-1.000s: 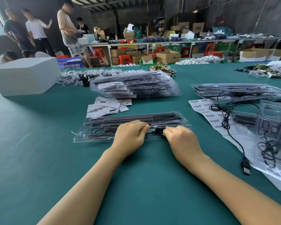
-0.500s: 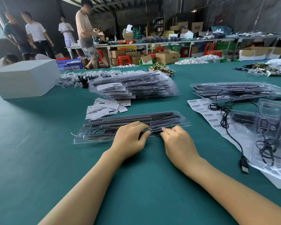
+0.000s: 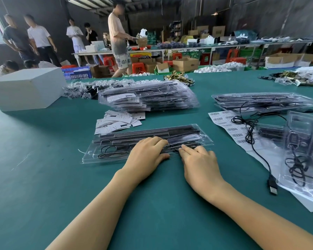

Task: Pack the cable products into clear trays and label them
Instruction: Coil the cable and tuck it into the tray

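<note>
Left hand (image 3: 148, 152) is lying flat on the clear tray (image 3: 116, 150), fingers spread and gripping nothing, and just to its right the right hand (image 3: 199, 159) is doing the same with its fingertips (image 3: 185, 147) on the tray's near edge, looks like they're pressing the cover shut over the cable. Tray sits on the green bench (image 3: 43, 177) right under both hands, with loose label cards (image 3: 116, 121) just beyond the left hand and barcode stickers (image 3: 229, 125) off past the right, probably kept close for labelling next.

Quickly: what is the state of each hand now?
Left hand: open, fingers pressing flat on the clear tray, gripping nothing.
Right hand: open, fingertips on the same tray's near edge.
</note>
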Available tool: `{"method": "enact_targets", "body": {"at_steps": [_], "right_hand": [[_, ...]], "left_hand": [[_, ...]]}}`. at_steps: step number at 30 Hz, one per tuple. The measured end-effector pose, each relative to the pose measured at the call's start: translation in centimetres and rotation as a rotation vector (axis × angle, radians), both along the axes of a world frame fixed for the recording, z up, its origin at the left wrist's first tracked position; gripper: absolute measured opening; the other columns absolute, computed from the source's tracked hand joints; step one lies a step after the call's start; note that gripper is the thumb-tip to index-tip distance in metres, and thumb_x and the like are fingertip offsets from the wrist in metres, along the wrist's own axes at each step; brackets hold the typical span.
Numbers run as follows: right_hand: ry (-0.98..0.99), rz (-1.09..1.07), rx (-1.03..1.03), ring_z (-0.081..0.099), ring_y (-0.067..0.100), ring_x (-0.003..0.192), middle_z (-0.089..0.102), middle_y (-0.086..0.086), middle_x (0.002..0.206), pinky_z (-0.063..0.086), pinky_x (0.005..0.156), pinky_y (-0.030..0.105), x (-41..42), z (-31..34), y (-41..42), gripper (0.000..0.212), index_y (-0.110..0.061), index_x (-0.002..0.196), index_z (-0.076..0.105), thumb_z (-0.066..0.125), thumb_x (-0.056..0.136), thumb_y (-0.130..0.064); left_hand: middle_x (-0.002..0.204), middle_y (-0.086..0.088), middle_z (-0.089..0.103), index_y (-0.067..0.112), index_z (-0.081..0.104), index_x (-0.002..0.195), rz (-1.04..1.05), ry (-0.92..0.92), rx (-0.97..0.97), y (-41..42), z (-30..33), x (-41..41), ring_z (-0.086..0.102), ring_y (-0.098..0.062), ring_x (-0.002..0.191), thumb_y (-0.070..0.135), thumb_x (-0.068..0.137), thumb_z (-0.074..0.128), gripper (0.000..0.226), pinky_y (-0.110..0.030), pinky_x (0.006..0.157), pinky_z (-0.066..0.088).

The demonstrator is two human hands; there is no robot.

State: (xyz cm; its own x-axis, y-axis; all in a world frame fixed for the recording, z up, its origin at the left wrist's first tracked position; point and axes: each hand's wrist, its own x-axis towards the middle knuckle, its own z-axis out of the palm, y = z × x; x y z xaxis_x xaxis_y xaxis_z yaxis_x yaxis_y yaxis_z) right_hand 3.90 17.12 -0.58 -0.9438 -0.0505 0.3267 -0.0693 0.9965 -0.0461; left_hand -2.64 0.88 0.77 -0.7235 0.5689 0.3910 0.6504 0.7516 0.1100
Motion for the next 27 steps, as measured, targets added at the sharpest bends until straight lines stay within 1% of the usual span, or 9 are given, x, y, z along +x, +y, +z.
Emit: {"method": "enact_targets", "body": {"at_steps": [3, 7, 11, 15, 17, 20, 22, 25, 27], "right_hand": [[-0.017, 0.049, -0.047, 0.044, 0.022, 0.120, 0.038, -0.002, 0.151, 0.036, 0.099, 0.028, 0.1, 0.1, 0.1, 0.054, -0.015, 0.144, 0.040, 0.041, 0.090, -0.006], [-0.016, 0.073, -0.067, 0.048, 0.024, 0.125, 0.044, 0.007, 0.146, 0.036, 0.101, 0.027, 0.5, 0.1, 0.0, 0.046, -0.007, 0.131, 0.053, 0.044, 0.087, 0.000], [0.042, 0.085, -0.005, 0.064, 0.035, 0.087, 0.069, 0.016, 0.103, 0.054, 0.080, 0.032, 0.8, 0.4, -0.2, 0.030, 0.003, 0.096, 0.070, 0.069, 0.066, 0.006], [-0.044, 0.095, 0.045, 0.044, 0.031, 0.123, 0.050, 0.013, 0.138, 0.035, 0.107, 0.033, 0.7, 0.4, -0.3, 0.042, 0.000, 0.130, 0.051, 0.039, 0.090, -0.001], [-0.017, 0.089, 0.032, 0.042, 0.031, 0.127, 0.049, 0.014, 0.137, 0.032, 0.110, 0.032, 0.7, 0.4, -0.1, 0.041, 0.001, 0.129, 0.052, 0.039, 0.090, 0.000], [-0.014, 0.073, -0.048, 0.043, 0.029, 0.117, 0.045, 0.009, 0.125, 0.035, 0.088, 0.027, 1.0, 0.5, -0.4, 0.032, -0.003, 0.120, 0.053, 0.039, 0.091, -0.001], [-0.057, 0.036, -0.112, 0.047, 0.026, 0.093, 0.036, 0.008, 0.128, 0.029, 0.071, 0.026, 1.3, 0.8, -0.6, 0.035, -0.007, 0.127, 0.047, 0.040, 0.093, -0.005], [-0.142, -0.003, -0.101, 0.031, 0.021, 0.070, 0.027, 0.008, 0.128, 0.028, 0.064, 0.027, 1.3, 0.9, -0.4, 0.048, -0.014, 0.141, 0.037, 0.040, 0.093, -0.006], [-0.127, -0.008, -0.119, 0.033, 0.019, 0.062, 0.035, 0.005, 0.118, 0.030, 0.060, 0.030, 1.2, 0.7, -0.3, 0.026, -0.010, 0.117, 0.050, 0.039, 0.093, -0.007]], "left_hand": [[0.124, 0.003, 0.058, 0.017, 0.056, 0.126, 0.004, -0.023, 0.013, 0.0, -0.1, 0.0, 0.051, -0.020, 0.114, 0.039, 0.095, 0.053, 0.038, -0.029, 0.091, 0.039], [0.123, 0.007, 0.059, 0.022, 0.058, 0.126, 0.009, -0.071, 0.057, -0.3, -0.2, -0.2, 0.051, -0.016, 0.115, 0.039, 0.095, 0.053, 0.035, -0.029, 0.091, 0.040], [0.115, 0.009, 0.062, 0.025, 0.063, 0.121, 0.033, -0.113, 0.141, -0.4, -0.2, -0.2, 0.055, -0.013, 0.109, 0.040, 0.092, 0.058, 0.033, -0.023, 0.084, 0.038], [0.110, 0.010, 0.064, 0.025, 0.066, 0.117, 0.058, -0.114, 0.199, -0.2, -0.3, -0.3, 0.057, -0.012, 0.103, 0.041, 0.091, 0.059, 0.030, -0.021, 0.076, 0.033], [0.108, 0.012, 0.064, 0.027, 0.066, 0.116, 0.072, -0.112, 0.218, -0.2, -0.3, -0.3, 0.058, -0.011, 0.102, 0.042, 0.091, 0.059, 0.030, -0.020, 0.073, 0.032], [0.107, 0.013, 0.064, 0.027, 0.067, 0.115, 0.076, -0.106, 0.225, -0.2, -0.1, -0.2, 0.058, -0.010, 0.100, 0.042, 0.091, 0.058, 0.029, -0.020, 0.072, 0.031], [0.109, 0.014, 0.063, 0.028, 0.066, 0.116, 0.074, -0.115, 0.219, -0.2, -0.1, -0.2, 0.058, -0.009, 0.100, 0.042, 0.091, 0.059, 0.030, -0.020, 0.073, 0.032], [0.115, 0.013, 0.061, 0.028, 0.064, 0.120, 0.058, -0.118, 0.155, -0.3, -0.2, -0.1, 0.057, -0.009, 0.103, 0.043, 0.091, 0.059, 0.033, -0.021, 0.077, 0.034], [0.119, 0.012, 0.059, 0.027, 0.061, 0.123, 0.043, -0.104, 0.093, -0.3, -0.2, -0.2, 0.055, -0.010, 0.109, 0.043, 0.091, 0.058, 0.036, -0.022, 0.081, 0.035]]}}
